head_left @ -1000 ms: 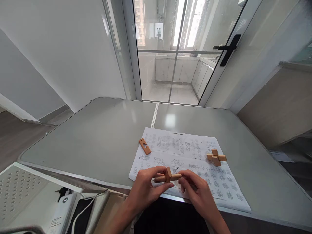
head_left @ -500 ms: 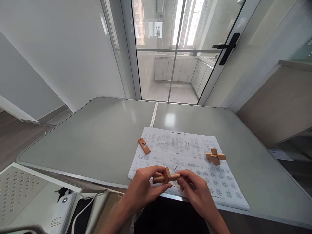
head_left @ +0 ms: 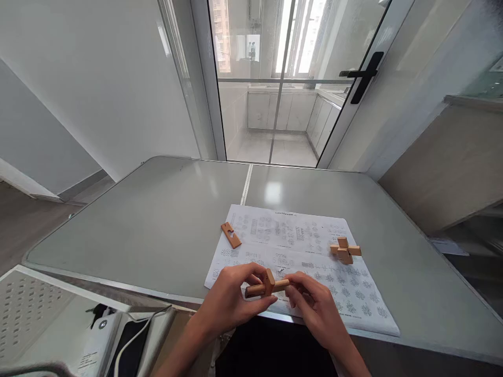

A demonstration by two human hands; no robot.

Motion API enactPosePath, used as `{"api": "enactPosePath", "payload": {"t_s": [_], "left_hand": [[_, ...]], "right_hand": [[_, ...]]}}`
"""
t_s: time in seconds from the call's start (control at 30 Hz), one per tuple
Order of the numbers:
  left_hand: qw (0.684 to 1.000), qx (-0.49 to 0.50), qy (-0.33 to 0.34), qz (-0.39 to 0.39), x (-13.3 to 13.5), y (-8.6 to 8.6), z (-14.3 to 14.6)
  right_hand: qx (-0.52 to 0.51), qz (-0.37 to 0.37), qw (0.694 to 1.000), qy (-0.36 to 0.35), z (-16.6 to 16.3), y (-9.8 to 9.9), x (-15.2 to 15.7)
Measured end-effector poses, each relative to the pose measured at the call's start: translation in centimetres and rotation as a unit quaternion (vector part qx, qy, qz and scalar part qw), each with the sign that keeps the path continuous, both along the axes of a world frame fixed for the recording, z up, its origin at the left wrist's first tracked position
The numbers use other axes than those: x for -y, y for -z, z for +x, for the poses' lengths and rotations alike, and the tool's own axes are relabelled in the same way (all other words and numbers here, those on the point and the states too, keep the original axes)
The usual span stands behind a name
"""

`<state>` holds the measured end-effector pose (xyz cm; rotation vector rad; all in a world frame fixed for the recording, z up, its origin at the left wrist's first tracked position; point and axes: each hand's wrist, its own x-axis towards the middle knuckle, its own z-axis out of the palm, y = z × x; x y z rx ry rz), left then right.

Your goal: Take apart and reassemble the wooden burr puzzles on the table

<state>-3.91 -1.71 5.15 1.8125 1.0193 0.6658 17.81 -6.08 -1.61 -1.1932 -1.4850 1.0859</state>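
Note:
Above the front edge of the printed sheet, my left hand [head_left: 240, 294] pinches a flat wooden puzzle piece [head_left: 269, 281] between thumb and fingers. A wooden rod [head_left: 256, 290] passes through that piece and sticks out on both sides. The rod's right end is in the fingertips of my right hand [head_left: 310, 297]. A flat wooden piece with a cut-out notch [head_left: 231, 235] lies at the sheet's left edge. Near its right edge sits a cross-shaped assembly of wooden pieces [head_left: 345, 250]. The printed sheet [head_left: 271, 242] carries many small line diagrams.
The grey table [head_left: 168, 209] has a seam running back to a glass door [head_left: 271, 120] with a black handle. At lower left, a white perforated tray [head_left: 35, 293] stands beside a white box [head_left: 98, 340] and a cable [head_left: 131, 340].
The view has shifted slightly, moving everything a little to the left. Both hands keep nearly the same grip on the wooden piece and rod.

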Motion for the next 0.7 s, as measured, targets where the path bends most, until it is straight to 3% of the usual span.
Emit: {"api": "enactPosePath", "payload": {"t_s": [0.1,0.17,0.3,0.4,0.53,0.7], "left_hand": [[0.996,0.048,0.044,-0.067,-0.4,0.0,-0.2],[0.981,0.1,0.111,-0.123,-0.7,0.3,-0.5],[0.921,0.197,0.251,-0.224,-1.4,1.1,-0.7],[0.879,0.252,0.305,-0.266,-1.5,1.6,-0.3],[0.86,0.29,0.302,-0.293,-1.3,2.0,0.4],[0.864,0.321,0.232,-0.31,-1.0,3.4,0.4]], "right_hand": [[-0.037,-0.034,0.999,-0.022,0.4,-0.2,0.0],[-0.06,-0.057,0.996,-0.035,0.7,-0.2,0.1],[-0.093,-0.089,0.99,-0.051,1.0,0.0,0.1],[-0.113,-0.104,0.986,-0.062,1.1,0.3,0.1],[-0.128,-0.115,0.983,-0.063,1.3,0.6,0.2],[-0.129,-0.114,0.984,-0.045,1.3,0.4,0.1]]}}
